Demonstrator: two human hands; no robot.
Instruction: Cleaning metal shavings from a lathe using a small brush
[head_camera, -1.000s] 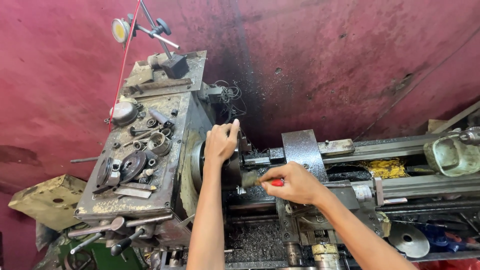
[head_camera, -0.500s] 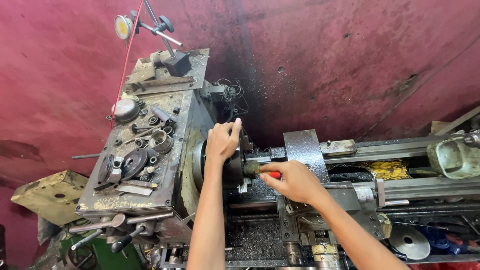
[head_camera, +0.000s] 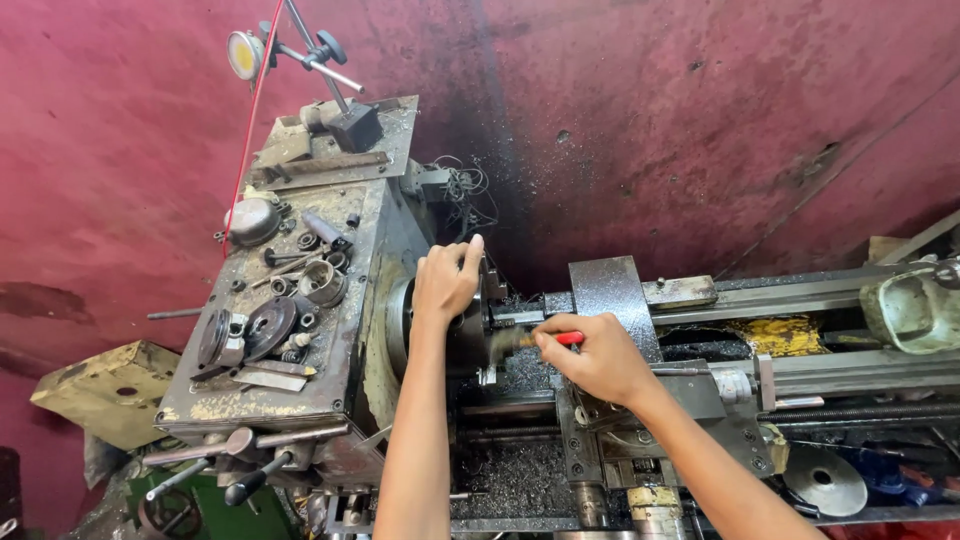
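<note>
A worn metal lathe (head_camera: 300, 330) stands against a red wall. My left hand (head_camera: 445, 282) rests on top of the round chuck (head_camera: 470, 330) at the headstock, fingers curled over its rim. My right hand (head_camera: 590, 355) grips a small brush with a red handle (head_camera: 568, 339); its bristles (head_camera: 510, 340) touch the chuck's face. The lathe carriage (head_camera: 610, 300) sits just behind and under my right hand.
Loose gears, sockets and small tools (head_camera: 290, 290) lie on the headstock top. A dial gauge on a stand (head_camera: 245, 55) rises at its back. Metal chips fill the tray (head_camera: 500, 480) below. A pale green container (head_camera: 915, 305) sits at the right on the bed.
My right hand with the brush has slid a little left toward the chuck. My left hand stays on the chuck.
</note>
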